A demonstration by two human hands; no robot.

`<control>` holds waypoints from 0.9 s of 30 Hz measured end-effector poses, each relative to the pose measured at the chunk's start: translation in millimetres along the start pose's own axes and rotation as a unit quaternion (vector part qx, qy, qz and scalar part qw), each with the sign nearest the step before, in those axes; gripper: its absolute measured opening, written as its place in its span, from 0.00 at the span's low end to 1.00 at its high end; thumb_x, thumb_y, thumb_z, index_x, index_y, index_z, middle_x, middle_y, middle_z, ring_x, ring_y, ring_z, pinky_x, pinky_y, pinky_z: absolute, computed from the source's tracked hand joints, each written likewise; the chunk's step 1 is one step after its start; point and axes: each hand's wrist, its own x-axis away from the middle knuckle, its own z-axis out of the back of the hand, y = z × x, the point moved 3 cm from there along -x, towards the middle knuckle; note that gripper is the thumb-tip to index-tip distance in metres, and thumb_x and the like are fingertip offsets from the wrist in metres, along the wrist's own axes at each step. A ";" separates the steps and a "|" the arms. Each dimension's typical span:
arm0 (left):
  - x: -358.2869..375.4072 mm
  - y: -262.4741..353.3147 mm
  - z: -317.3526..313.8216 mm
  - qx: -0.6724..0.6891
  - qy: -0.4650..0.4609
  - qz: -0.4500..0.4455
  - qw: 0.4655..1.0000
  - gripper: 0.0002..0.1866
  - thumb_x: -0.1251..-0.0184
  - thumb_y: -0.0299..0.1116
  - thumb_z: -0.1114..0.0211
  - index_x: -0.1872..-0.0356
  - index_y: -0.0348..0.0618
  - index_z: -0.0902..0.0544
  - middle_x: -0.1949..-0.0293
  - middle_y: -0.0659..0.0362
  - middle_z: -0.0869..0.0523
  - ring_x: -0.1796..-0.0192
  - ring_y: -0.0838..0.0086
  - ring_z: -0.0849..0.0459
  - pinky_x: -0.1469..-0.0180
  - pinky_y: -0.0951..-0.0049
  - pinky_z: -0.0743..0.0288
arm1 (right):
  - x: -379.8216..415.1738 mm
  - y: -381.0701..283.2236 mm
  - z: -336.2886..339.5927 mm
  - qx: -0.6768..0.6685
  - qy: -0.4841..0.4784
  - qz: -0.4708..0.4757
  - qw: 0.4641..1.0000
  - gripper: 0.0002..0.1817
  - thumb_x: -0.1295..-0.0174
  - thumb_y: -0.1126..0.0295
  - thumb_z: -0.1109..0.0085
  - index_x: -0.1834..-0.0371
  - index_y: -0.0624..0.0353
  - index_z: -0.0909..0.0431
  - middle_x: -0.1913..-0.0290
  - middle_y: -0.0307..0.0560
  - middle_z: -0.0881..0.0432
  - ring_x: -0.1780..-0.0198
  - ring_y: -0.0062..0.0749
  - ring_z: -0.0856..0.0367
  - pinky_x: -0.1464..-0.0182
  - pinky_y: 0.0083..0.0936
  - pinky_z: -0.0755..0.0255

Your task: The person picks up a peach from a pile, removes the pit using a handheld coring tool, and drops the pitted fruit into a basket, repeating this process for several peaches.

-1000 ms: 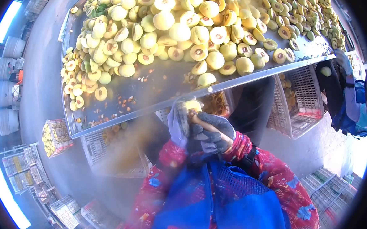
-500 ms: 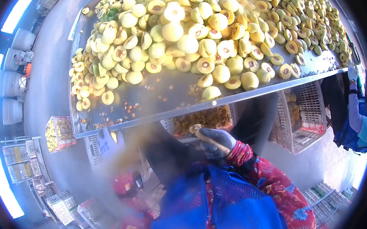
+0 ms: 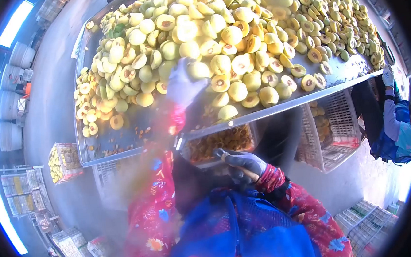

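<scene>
A large heap of halved, pale yellow-green fruit (image 3: 238, 89) covers the metal table (image 3: 261, 110). My left hand (image 3: 186, 86), in a white glove, reaches over the heap, its fingers at a round pale fruit (image 3: 198, 70); blur hides how firmly they meet it. Below the table's front edge, my right hand (image 3: 243, 165), in a grey glove, is closed around a wooden handle (image 3: 251, 174), whose far end is hidden. Beneath the edge a crate of brown, cut pieces (image 3: 220, 145) stands just beyond my right hand.
A white plastic crate (image 3: 334, 149) holding fruit stands under the table to the right. Another crate of fruit (image 3: 66, 160) sits at the left. A co-worker in blue (image 3: 394, 131) is at the far right. Stacked crates (image 3: 366, 222) stand lower right.
My left hand has moved from below the table's front left edge up and right onto the heap. My right hand stays low, its tool now turned so that the tip no longer shows.
</scene>
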 end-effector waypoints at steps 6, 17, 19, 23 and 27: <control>101.1 -29.3 19.9 0.573 -0.128 0.362 0.724 0.22 0.31 0.40 0.40 0.42 0.39 0.27 0.64 0.58 0.15 0.70 0.81 0.18 0.72 0.84 0.27 | -9.4 -39.3 -8.6 0.249 0.099 0.257 0.928 0.28 0.40 0.67 0.34 0.38 0.64 0.31 0.59 0.44 0.18 0.61 0.22 0.21 0.57 0.22 0.24; 156.8 37.5 26.6 0.549 -0.047 0.332 0.766 0.21 0.28 0.30 0.45 0.37 0.34 0.28 0.44 0.57 0.20 0.46 0.76 0.22 0.42 0.75 0.28 | -39.3 -53.3 -31.2 0.334 0.203 0.344 0.854 0.26 0.52 0.63 0.26 0.51 0.63 0.22 0.63 0.47 0.16 0.62 0.28 0.18 0.58 0.28 0.24; 161.9 39.4 26.6 0.531 -0.023 0.315 0.787 0.23 0.29 0.32 0.44 0.36 0.34 0.29 0.42 0.57 0.22 0.44 0.75 0.23 0.39 0.73 0.30 | -45.1 -49.8 -34.8 0.280 0.193 0.350 0.873 0.24 0.51 0.63 0.27 0.53 0.63 0.21 0.64 0.45 0.16 0.65 0.26 0.19 0.61 0.26 0.24; 168.8 39.5 33.2 0.451 0.023 0.201 0.869 0.30 0.35 0.39 0.37 0.35 0.34 0.32 0.40 0.54 0.26 0.43 0.68 0.22 0.40 0.69 0.26 | -58.0 -47.1 -33.1 0.066 0.146 0.274 0.948 0.18 0.45 0.63 0.32 0.56 0.63 0.20 0.66 0.42 0.17 0.73 0.21 0.22 0.71 0.21 0.26; 178.4 23.9 28.8 0.705 0.078 0.267 0.652 0.30 0.32 0.35 0.45 0.31 0.35 0.40 0.40 0.47 0.26 0.47 0.62 0.20 0.54 0.69 0.22 | -73.7 -58.4 -31.6 -0.197 0.102 0.257 0.940 0.15 0.35 0.61 0.39 0.53 0.60 0.24 0.72 0.39 0.21 0.80 0.21 0.27 0.79 0.18 0.29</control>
